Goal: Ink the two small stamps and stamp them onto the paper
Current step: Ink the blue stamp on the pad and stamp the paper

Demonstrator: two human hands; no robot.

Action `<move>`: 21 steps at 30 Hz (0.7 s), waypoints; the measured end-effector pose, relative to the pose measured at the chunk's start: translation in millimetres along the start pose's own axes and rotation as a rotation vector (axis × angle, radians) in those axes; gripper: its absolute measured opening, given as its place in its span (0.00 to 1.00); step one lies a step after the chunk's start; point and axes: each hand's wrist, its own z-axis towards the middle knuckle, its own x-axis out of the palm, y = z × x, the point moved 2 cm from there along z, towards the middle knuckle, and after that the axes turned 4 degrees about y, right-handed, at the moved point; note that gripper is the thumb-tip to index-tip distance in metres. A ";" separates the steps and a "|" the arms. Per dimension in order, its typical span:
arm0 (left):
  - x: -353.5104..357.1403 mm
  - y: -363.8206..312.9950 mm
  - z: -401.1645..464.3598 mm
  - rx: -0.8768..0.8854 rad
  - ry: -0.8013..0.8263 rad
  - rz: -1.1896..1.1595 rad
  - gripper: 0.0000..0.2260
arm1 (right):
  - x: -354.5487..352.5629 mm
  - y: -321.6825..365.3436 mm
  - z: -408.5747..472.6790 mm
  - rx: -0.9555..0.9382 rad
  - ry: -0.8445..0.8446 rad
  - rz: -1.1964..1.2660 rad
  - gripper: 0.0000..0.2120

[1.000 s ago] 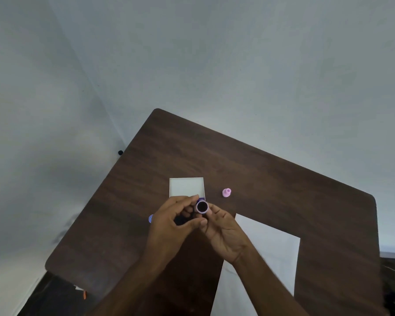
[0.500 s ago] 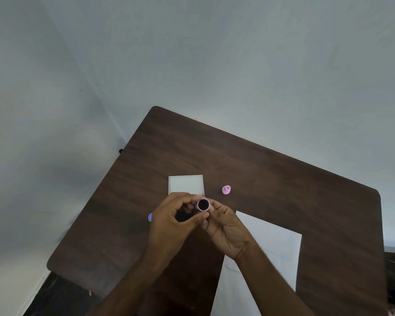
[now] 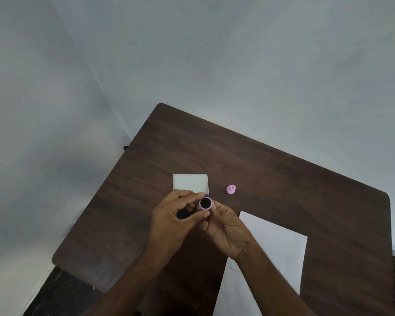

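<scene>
Both hands [image 3: 214, 222] pinching small pink stamp [image 3: 205, 203], fingers curled

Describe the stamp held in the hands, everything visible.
The stamp is small and round, with a pink rim that looks plastic around a dark face turned up toward the camera. It is held above the table, near the white box. Fingers of both the left hand and right hand pinch it.

Between the fingertips of the right hand [image 3: 228, 231] the small round stamp [image 3: 205, 203] now shows a pink rim instead of a whitish one, its dark face turned a little more upward, while the left hand [image 3: 176, 222] curls slightly closer beside it.
</scene>
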 end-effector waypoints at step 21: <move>-4.0 -6.9 6.8 -0.006 0.003 -0.013 0.17 | 3.1 -4.2 3.3 0.041 0.067 0.080 0.20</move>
